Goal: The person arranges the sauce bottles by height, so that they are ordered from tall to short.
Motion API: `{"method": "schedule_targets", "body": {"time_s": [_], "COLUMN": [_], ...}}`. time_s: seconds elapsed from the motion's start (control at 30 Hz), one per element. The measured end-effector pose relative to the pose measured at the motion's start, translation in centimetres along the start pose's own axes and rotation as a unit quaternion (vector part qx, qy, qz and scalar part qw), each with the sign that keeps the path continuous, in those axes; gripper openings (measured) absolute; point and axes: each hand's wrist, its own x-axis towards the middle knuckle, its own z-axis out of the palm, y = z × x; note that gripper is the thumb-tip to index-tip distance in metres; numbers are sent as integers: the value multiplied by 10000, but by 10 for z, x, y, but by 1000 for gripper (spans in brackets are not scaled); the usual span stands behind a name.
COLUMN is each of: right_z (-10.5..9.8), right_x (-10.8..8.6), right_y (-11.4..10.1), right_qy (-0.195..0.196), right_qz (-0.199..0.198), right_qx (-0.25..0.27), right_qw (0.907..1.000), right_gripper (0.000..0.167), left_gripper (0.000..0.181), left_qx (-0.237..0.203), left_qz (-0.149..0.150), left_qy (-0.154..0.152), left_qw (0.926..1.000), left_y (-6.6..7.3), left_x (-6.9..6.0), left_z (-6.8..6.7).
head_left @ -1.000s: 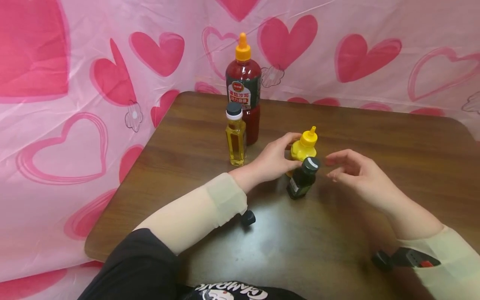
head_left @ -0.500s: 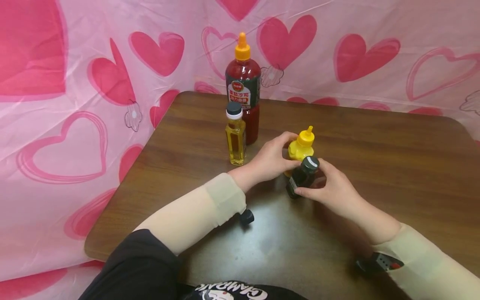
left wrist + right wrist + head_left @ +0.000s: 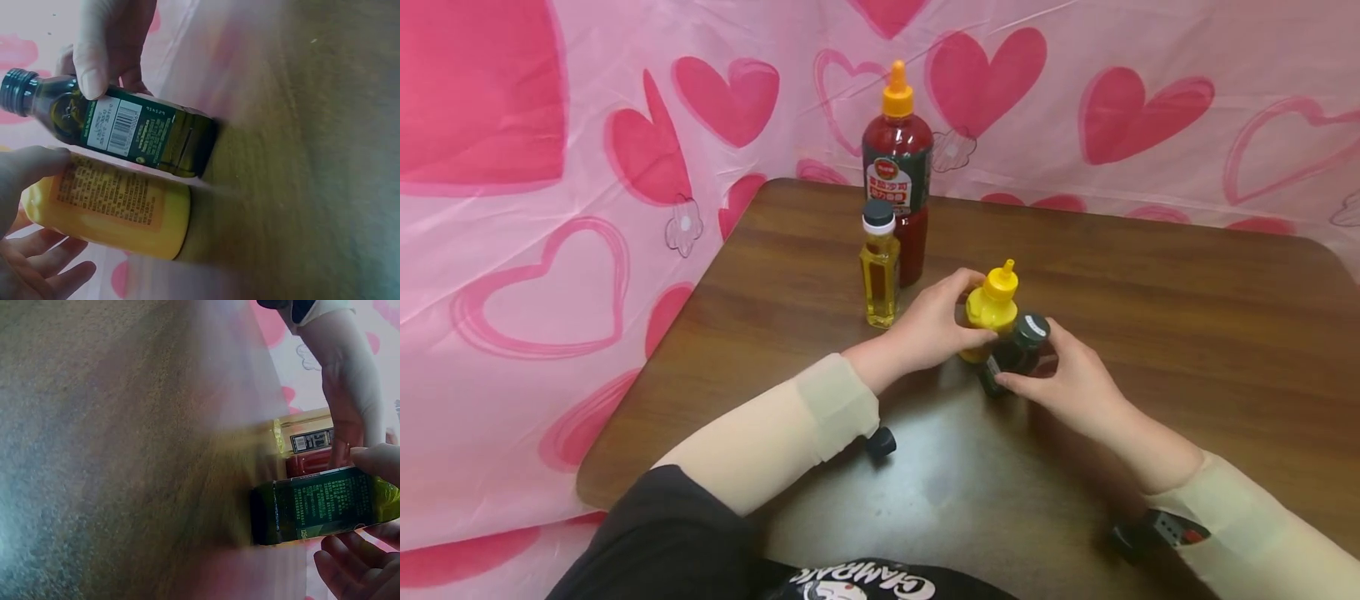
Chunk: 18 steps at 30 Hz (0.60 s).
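Note:
My left hand [image 3: 934, 327] grips a yellow squeeze bottle [image 3: 991, 310] with a pointed nozzle, thumb on the near side and fingers behind. Close on its right, my right hand [image 3: 1081, 385] holds a small dark green glass bottle [image 3: 1018, 357] between thumb and fingers. The left wrist view shows the green bottle [image 3: 125, 125] with a barcode label beside the printed yellow bottle [image 3: 119, 197], a narrow gap between them near their bases. In the right wrist view, the green bottle [image 3: 322, 503] covers most of the yellow one.
A tall red sauce bottle [image 3: 912, 179] with an orange cap stands farther back. In front of it is a slim bottle of golden oil [image 3: 880, 279], close to my left hand. The brown table [image 3: 1150, 283] meets a pink heart-patterned cloth [image 3: 1015, 175] behind.
My right hand has come in from the right and taken hold of the green bottle. The yellow bottle has shifted slightly left with my left hand. The view has turned a little.

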Motion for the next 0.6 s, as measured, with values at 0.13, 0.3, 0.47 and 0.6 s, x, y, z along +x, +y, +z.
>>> {"method": "schedule_targets", "body": {"time_s": [0.13,0.3,0.47,0.6], "right_z": [-2,-3,-5,-7], "right_x": [-3,-7,-9,-9], "right_y": [1,1,3,6], "right_qy": [16,-14,-32,25], "right_qz": [-5,10,16,10], "right_qx": [-24,-63,-69,-110], "right_qw": [10000,10000,10000,9999], "right_gripper": [61,59,62,61], "left_gripper": [66,67,65,65], "left_qx": [85,23,52,61], "left_qz": [15,-65,-92,-139], "left_qy": [28,-7,-12,-26], "left_qw": [10000,10000,9999,9999], "left_y": [-2,-3,-3,-3], "left_x": [-8,-21,-35,-44], "left_z": [-3,-7,-13,-17]}}
